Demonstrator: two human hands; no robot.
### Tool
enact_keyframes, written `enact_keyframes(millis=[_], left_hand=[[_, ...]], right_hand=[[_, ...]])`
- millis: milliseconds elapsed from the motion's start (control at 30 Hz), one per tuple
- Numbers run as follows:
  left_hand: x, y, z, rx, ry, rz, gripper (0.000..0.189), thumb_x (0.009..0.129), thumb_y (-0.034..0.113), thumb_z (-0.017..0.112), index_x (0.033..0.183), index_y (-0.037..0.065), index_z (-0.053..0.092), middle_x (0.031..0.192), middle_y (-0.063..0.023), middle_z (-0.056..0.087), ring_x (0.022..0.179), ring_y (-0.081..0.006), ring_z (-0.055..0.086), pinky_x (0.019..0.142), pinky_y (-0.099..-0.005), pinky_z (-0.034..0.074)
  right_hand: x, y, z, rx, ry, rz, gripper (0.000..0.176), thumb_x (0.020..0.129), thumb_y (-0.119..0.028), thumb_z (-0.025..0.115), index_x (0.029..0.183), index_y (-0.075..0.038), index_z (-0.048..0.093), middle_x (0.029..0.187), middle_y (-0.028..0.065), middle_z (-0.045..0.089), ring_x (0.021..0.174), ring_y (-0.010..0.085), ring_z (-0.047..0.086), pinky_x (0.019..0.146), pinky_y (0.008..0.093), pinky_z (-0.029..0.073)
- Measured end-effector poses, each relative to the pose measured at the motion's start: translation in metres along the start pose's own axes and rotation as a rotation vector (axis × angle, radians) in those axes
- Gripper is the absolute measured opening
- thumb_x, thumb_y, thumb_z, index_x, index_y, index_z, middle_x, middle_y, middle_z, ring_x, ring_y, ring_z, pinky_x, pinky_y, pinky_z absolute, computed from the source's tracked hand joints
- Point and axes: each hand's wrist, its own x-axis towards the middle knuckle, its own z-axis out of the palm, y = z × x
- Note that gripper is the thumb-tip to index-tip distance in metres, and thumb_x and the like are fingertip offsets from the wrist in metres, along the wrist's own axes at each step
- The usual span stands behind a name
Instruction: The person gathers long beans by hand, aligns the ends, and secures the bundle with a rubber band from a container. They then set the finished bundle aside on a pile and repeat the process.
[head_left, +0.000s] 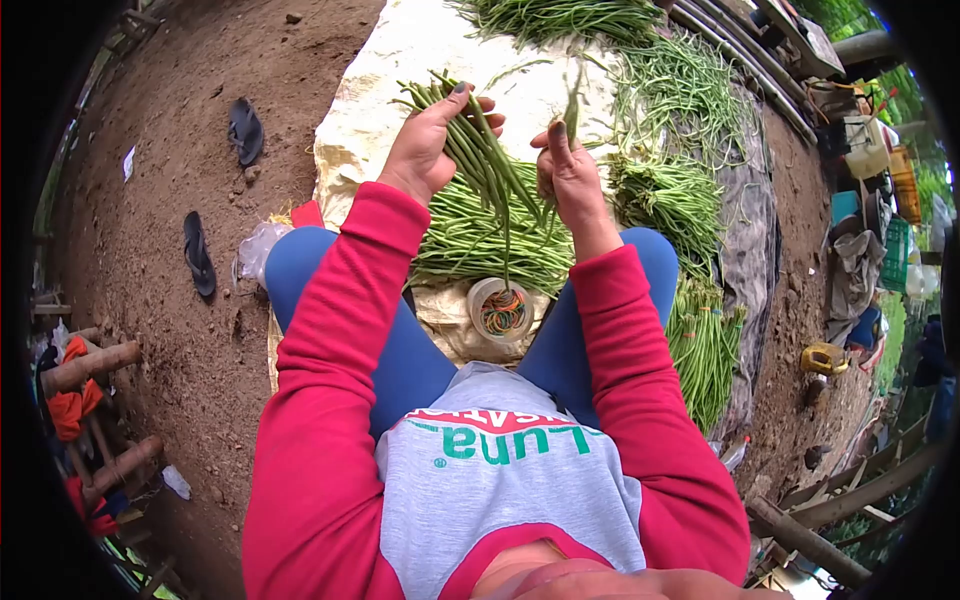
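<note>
My left hand (433,140) is wrapped round a bunch of long green beans (485,165), whose ends hang down to the right. To the right of it, my right hand (568,170) is closed with the thumb up, and a thin green bean (575,95) rises blurred from its fingers. Below both hands lies a pile of green beans (490,245) on the pale sheet. Between my knees stands a round tub (477,300) holding coloured rubber bands (503,312).
More beans lie on the sheet at the top (560,15) and along the right (690,190). Black sandals (198,255) rest on the soil at left. Poles and stacked containers (895,250) stand at far right, near a yellow container (824,358).
</note>
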Motion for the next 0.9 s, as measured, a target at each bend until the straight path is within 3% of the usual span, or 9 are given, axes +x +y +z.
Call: enact_keyframes(millis=[67, 167, 200, 333, 500, 600, 733, 833, 900], left_hand=[[0.003, 0.000, -0.005, -0.100, -0.018, 0.024, 0.028, 0.095, 0.023, 0.059, 0.116, 0.007, 0.050, 0.083, -0.0031, 0.056, 0.078, -0.0172, 0.058, 0.086, -0.0425, 0.054], [0.005, 0.000, -0.008, -0.012, -0.065, 0.055, 0.031, 0.092, 0.022, 0.064, 0.115, 0.008, 0.050, 0.081, -0.0005, 0.054, 0.072, -0.0126, 0.054, 0.082, -0.0385, 0.053], [0.002, 0.001, -0.001, -0.004, 0.000, 0.029, 0.033, 0.089, 0.022, 0.068, 0.114, 0.007, 0.052, 0.077, 0.0015, 0.052, 0.068, -0.0099, 0.051, 0.074, -0.0349, 0.053], [0.007, 0.002, -0.009, 0.047, 0.134, -0.065, 0.020, 0.089, 0.019, 0.068, 0.103, 0.005, 0.063, 0.074, 0.0026, 0.052, 0.065, -0.0100, 0.052, 0.065, -0.0323, 0.054], [0.007, 0.002, -0.012, 0.080, 0.212, -0.036, 0.024, 0.092, 0.022, 0.064, 0.109, 0.005, 0.065, 0.080, 0.0007, 0.058, 0.068, -0.0110, 0.054, 0.066, -0.0301, 0.054], [-0.001, 0.002, -0.006, 0.216, 0.114, -0.154, 0.029, 0.092, 0.023, 0.063, 0.116, 0.007, 0.064, 0.087, 0.0008, 0.060, 0.076, -0.0117, 0.059, 0.067, -0.0288, 0.055], [-0.003, -0.001, -0.007, 0.249, -0.005, -0.151, 0.031, 0.093, 0.026, 0.062, 0.117, 0.007, 0.064, 0.088, 0.0000, 0.061, 0.076, -0.0122, 0.059, 0.068, -0.0281, 0.054], [-0.004, -0.003, -0.001, 0.236, 0.093, -0.116, 0.034, 0.094, 0.029, 0.059, 0.118, 0.004, 0.062, 0.095, -0.0054, 0.064, 0.083, -0.0162, 0.062, 0.073, -0.0318, 0.056], [-0.004, -0.006, 0.002, 0.139, 0.033, -0.083, 0.034, 0.094, 0.028, 0.061, 0.114, 0.002, 0.061, 0.098, -0.0070, 0.064, 0.086, -0.0191, 0.064, 0.074, -0.0341, 0.056]], right_hand=[[-0.008, -0.008, 0.007, 0.042, -0.056, 0.089, 0.045, 0.098, -0.050, 0.043, 0.099, -0.005, 0.050, 0.055, -0.0048, 0.036, 0.043, 0.0062, 0.030, 0.039, 0.0235, 0.025], [-0.005, 0.006, 0.016, -0.158, -0.046, -0.051, 0.038, 0.099, -0.045, 0.045, 0.100, -0.008, 0.051, 0.057, -0.0047, 0.037, 0.044, 0.0052, 0.030, 0.039, 0.0240, 0.025], [-0.005, 0.008, 0.016, -0.256, -0.081, -0.113, 0.030, 0.100, -0.039, 0.047, 0.099, -0.009, 0.053, 0.060, -0.0045, 0.042, 0.046, 0.0044, 0.033, 0.042, 0.0229, 0.027], [-0.005, 0.014, 0.018, -0.370, -0.211, -0.124, 0.028, 0.100, -0.034, 0.048, 0.097, -0.008, 0.056, 0.068, -0.0038, 0.052, 0.052, 0.0043, 0.041, 0.047, 0.0204, 0.032], [-0.010, 0.007, 0.018, -0.226, -0.203, 0.007, 0.029, 0.100, -0.034, 0.048, 0.099, -0.007, 0.055, 0.070, -0.0010, 0.057, 0.053, 0.0047, 0.045, 0.047, 0.0196, 0.035], [-0.010, 0.008, 0.018, -0.223, -0.198, 0.003, 0.030, 0.100, -0.035, 0.048, 0.103, -0.006, 0.055, 0.070, 0.0014, 0.058, 0.053, 0.0060, 0.049, 0.047, 0.0210, 0.039], [-0.010, 0.008, 0.018, -0.254, -0.232, 0.010, 0.033, 0.100, -0.039, 0.045, 0.099, -0.007, 0.052, 0.070, 0.0015, 0.057, 0.053, 0.0074, 0.049, 0.047, 0.0225, 0.040], [-0.010, 0.008, 0.018, -0.099, -0.184, 0.034, 0.037, 0.100, -0.043, 0.045, 0.095, -0.007, 0.051, 0.070, 0.0013, 0.054, 0.054, 0.0082, 0.050, 0.049, 0.0225, 0.041], [-0.003, 0.013, 0.015, -0.041, -0.132, -0.039, 0.036, 0.100, -0.043, 0.045, 0.096, -0.007, 0.051, 0.071, 0.0015, 0.054, 0.054, 0.0085, 0.049, 0.049, 0.0239, 0.041]])
